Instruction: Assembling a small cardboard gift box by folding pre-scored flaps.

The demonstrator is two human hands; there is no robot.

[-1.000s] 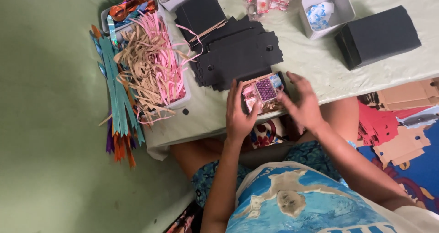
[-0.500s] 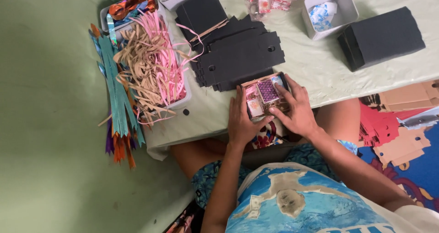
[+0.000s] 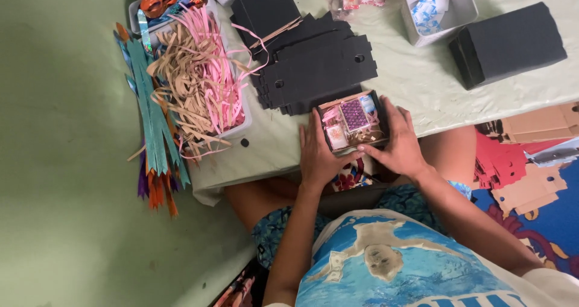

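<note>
I start with the bench (image 3: 422,96), covered in a pale green cloth, which carries everything. On its left end sits a grey tray (image 3: 241,111) heaped with pink and tan paper shreds (image 3: 193,84), and long teal strips (image 3: 151,120) hang beside it over the edge. Near the middle lies a stack of flat black card blanks (image 3: 316,72); to the right stands a black block of folded boxes (image 3: 509,41), and a small white tub (image 3: 464,8) sits behind it.

The thing in hand is the small open box (image 3: 353,121), sitting at the near edge of the bench, just in front of the black blanks. I see a purple packet, a pale one and some shreds inside. I judge it light, thin card, stiff enough along its walls but easy to crush or twist at the corners, and its loose filling could spill if it tips. The side walls, low down, look like the best place to hold it, kept level.

My left hand (image 3: 316,156) lies flat against the box's left wall with fingers straight, pressing and not gripping. My right hand (image 3: 398,144) wraps the right wall and near corner, fingers curled on it.

Compared with a second ago, the box has come down from a tilted, lifted hold to sit square on the bench, and both hands have spread to its sides.
</note>
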